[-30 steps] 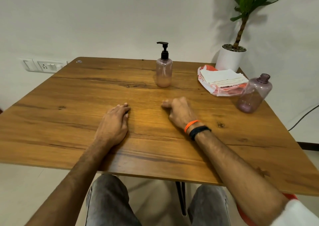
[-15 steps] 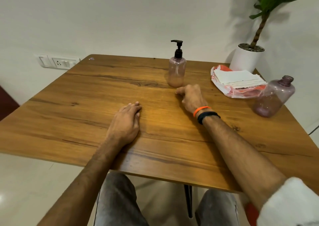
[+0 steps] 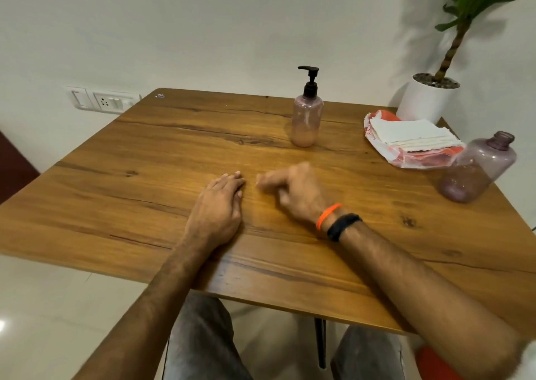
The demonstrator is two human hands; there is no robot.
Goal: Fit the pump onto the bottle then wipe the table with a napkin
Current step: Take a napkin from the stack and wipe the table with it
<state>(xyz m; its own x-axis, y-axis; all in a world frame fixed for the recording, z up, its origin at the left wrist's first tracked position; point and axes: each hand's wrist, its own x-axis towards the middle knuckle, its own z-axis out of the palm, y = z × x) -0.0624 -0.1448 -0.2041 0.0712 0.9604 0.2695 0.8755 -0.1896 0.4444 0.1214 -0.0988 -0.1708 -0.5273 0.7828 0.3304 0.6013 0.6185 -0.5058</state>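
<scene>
- Pump (image 3: 309,81), black, is seated upright on a pink bottle (image 3: 307,121) standing toward the far side of the bench (image 3: 121,194), well apart from both hands.
- Second bottle (image 3: 478,168), purple and uncapped, leans at the right edge of the bench, just beside the napkins (image 3: 412,134) stacked on a red-and-white wrapper (image 3: 406,158).
- Left hand (image 3: 217,208) rests flat on the bench, fingers straight; its grip has hold of nothing.
- Right hand (image 3: 295,191) is blurred, fingers loosely curled, forefinger extended; its grip appears empty.
- Step in hand, as judged: with one pump already mounted, either the fitting is complete on that bottle or the open bottle awaits a pump; no loose pump is visible.
- Next move, as judged: if fitting is done, the right hand should reach across to the stack, pinch off a single top napkin, and avoid knocking the leaning bottle beside it.
</scene>
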